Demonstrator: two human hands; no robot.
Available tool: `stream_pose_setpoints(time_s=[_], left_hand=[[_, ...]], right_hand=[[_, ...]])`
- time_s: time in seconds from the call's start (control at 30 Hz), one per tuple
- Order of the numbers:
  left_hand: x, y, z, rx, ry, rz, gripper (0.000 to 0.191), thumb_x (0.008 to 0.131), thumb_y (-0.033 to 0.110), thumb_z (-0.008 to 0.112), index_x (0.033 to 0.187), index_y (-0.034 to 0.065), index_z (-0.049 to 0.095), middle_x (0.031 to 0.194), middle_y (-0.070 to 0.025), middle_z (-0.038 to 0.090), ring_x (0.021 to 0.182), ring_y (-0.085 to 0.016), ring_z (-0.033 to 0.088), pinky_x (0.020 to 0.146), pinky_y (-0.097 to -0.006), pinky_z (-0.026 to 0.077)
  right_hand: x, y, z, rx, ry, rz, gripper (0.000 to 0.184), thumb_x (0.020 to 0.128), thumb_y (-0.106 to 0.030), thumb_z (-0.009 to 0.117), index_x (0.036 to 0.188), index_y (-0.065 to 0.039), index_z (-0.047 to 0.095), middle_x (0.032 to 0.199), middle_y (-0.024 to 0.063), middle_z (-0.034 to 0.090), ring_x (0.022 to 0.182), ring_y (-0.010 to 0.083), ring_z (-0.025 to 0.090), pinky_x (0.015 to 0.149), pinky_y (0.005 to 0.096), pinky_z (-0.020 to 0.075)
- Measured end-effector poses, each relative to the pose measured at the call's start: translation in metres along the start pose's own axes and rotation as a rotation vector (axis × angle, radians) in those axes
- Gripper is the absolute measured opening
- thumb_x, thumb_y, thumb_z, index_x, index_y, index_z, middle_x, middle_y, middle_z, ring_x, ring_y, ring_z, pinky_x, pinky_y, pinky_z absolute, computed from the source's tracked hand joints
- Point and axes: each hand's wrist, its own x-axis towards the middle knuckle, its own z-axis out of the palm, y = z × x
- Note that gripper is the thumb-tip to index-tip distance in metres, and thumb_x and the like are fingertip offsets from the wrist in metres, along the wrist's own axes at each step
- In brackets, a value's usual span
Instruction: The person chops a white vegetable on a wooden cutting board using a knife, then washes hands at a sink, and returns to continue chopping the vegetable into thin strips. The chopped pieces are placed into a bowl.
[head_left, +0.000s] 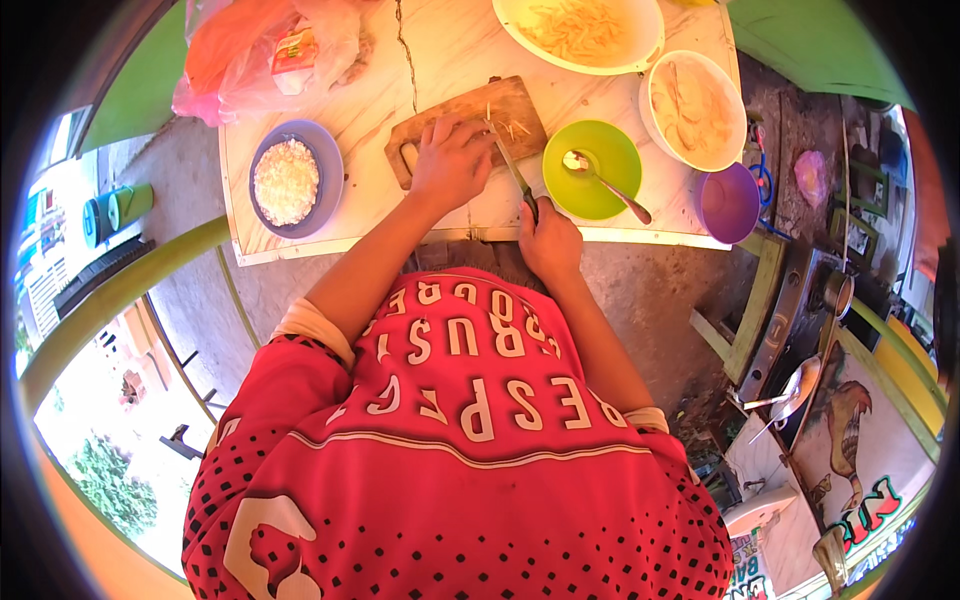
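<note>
My right hand (552, 238) grips the dark handle of a kitchen knife (514, 166), its blade pointing up and left over a wooden cutting board (465, 105). Resting on the board, my left hand (454, 161) has its fingers near the knife tip; whether anything is under them is hidden. Thin pale strips (517, 129) of food lie on the board right of the blade. A green bowl (592, 199) holding a metal spoon (624, 196) is to the right. To the left stands a purple-grey bowl (334, 180) with a white crumbly food (285, 182) in a smaller dish.
A large pale basin (645, 45) of pale cut strips and a white tub (739, 135) with food and a utensil stand at the back right. A purple container (729, 202) sits by the right corner. Plastic bags (217, 67) and a small carton (294, 64) lie back left.
</note>
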Motion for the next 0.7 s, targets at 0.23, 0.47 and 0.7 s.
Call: stream_pose_setpoints(time_s=[0.23, 0.47, 0.7], left_hand=[[0.001, 0.010, -0.010, 0.153, -0.158, 0.080, 0.042, 0.091, 0.028, 0.068, 0.133, 0.0209, 0.073, 0.150, -0.0094, 0.052, 0.141, -0.033, 0.041, 0.113, -0.0530, 0.037], [0.005, 0.007, -0.005, 0.166, -0.189, -0.051, 0.047, 0.092, 0.032, 0.068, 0.138, 0.0212, 0.070, 0.153, -0.0125, 0.048, 0.144, -0.036, 0.038, 0.115, -0.0549, 0.034], [0.012, -0.015, 0.005, 0.046, 0.075, -0.093, 0.035, 0.089, 0.022, 0.069, 0.123, 0.0176, 0.077, 0.134, -0.0059, 0.066, 0.136, -0.037, 0.046, 0.109, -0.0536, 0.041]], right_hand=[[-0.004, 0.002, 0.002, -0.005, 0.028, 0.010, 0.034, 0.105, -0.038, 0.058, 0.097, -0.005, 0.063, 0.079, 0.0244, 0.071, 0.074, 0.0469, 0.070, 0.067, 0.0575, 0.0540], [-0.014, 0.007, -0.002, -0.006, 0.037, -0.015, 0.033, 0.105, -0.037, 0.059, 0.099, -0.005, 0.063, 0.075, 0.0238, 0.071, 0.071, 0.0464, 0.070, 0.065, 0.0554, 0.0542], [-0.014, 0.002, -0.007, 0.021, -0.082, -0.038, 0.034, 0.108, -0.036, 0.053, 0.098, -0.004, 0.062, 0.077, 0.0264, 0.070, 0.074, 0.0481, 0.069, 0.066, 0.0586, 0.0525]])
